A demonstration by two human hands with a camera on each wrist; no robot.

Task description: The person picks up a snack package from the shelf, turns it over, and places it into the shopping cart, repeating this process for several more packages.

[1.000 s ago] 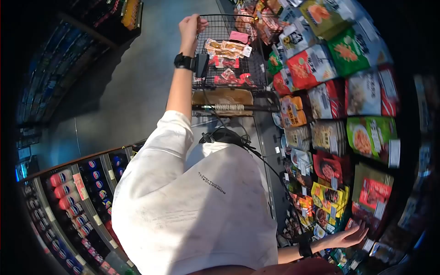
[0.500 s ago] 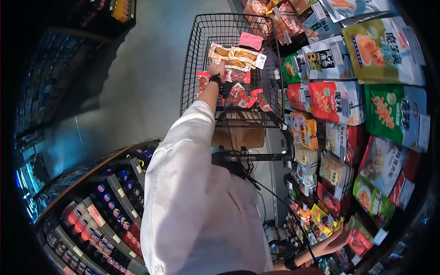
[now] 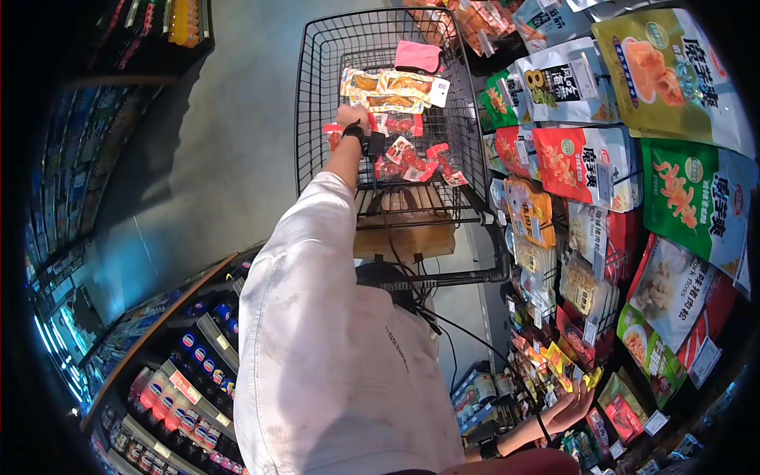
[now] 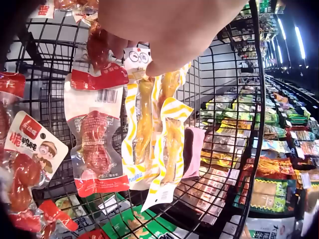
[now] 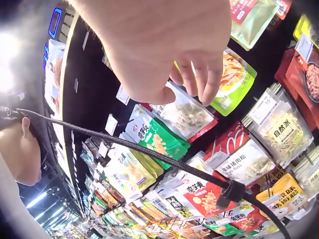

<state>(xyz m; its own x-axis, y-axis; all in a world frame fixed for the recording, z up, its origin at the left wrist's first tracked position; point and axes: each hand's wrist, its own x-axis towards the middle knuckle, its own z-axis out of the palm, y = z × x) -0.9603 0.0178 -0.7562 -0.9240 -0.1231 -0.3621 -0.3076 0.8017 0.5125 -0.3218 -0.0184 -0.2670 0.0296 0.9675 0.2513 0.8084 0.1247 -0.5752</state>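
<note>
Inside the wire cart (image 3: 465, 99), the left hand (image 3: 353, 118), earlier at the far rim, had come down among red snack packets (image 3: 404, 124) beside striped packets (image 3: 388, 82), its grip too hidden to tell, while the right hand (image 3: 568, 412), fingers loosely apart, hung near yellow packets (image 3: 562, 366) and a red pouch (image 3: 625, 416).

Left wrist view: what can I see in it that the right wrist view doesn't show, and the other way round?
Only the left wrist view shows the wire cart, the striped packs and pink pouch in it, and the left hand. Only the right wrist view shows the right hand and a black cable running across the picture. Both show food packets on display and bright lights.
</note>
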